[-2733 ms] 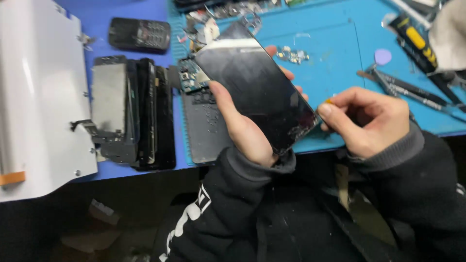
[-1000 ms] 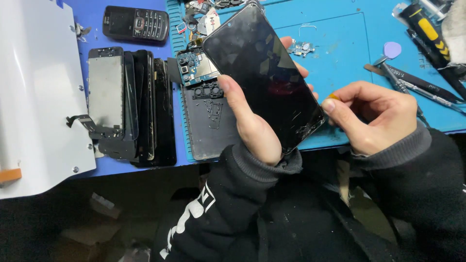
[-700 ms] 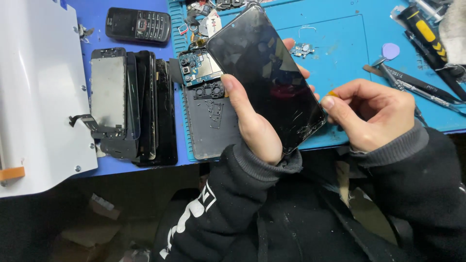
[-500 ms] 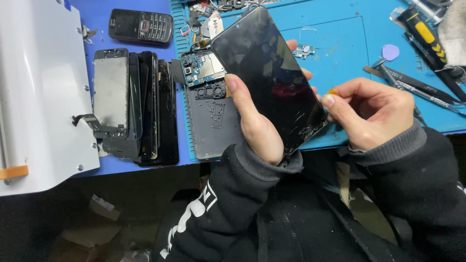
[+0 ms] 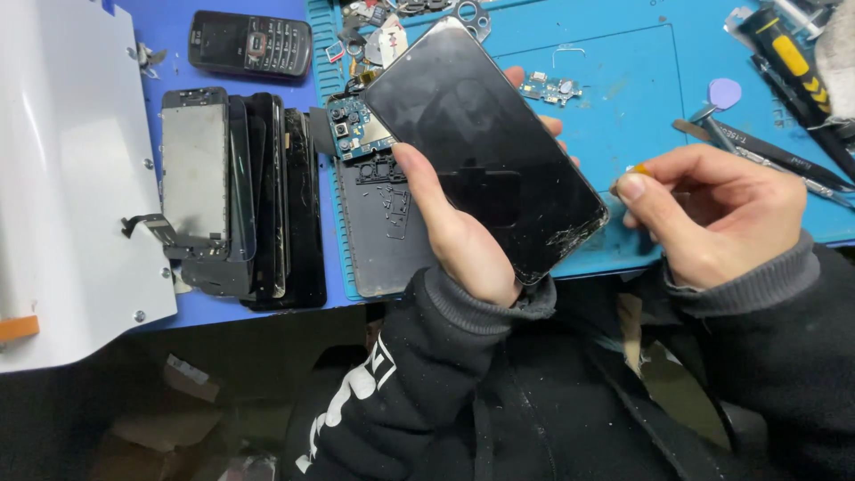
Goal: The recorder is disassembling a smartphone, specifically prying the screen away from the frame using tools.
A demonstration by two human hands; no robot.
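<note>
Left hand [image 5: 463,240] wrapped round cracked black phone [image 5: 485,147]; right hand [image 5: 721,214] pinching small orange pick [image 5: 639,169] beside broken corner; could slip, crack more, cut finger

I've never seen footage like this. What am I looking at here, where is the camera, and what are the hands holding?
A camera on a person's head looks down at their own two bare hands over a blue mat. The left hand grips a phone, dark screen up, cracked at its near corner. The right hand pinches a small orange pick beside that corner. On the surface lie a stack of screens, a keypad phone, a circuit board, tweezers and small parts.
</note>
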